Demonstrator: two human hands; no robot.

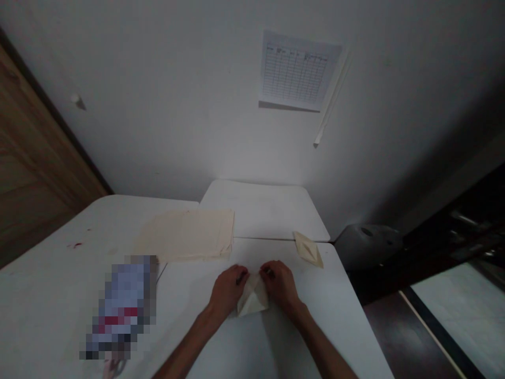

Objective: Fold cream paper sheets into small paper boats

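Creased cream paper (252, 300) between both hands' (228, 290) fingertip grip.

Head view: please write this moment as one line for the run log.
left hand: pressing folded paper | right hand: pressing same paper | paper stack: behind, apart | finished folded paper piece: right, apart | table: white

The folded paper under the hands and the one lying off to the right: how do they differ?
The folded paper under the hands is pressed by the left hand and right hand; the folded paper to the right lies untouched near the table edge, farther from the person. Both are cream and creased.
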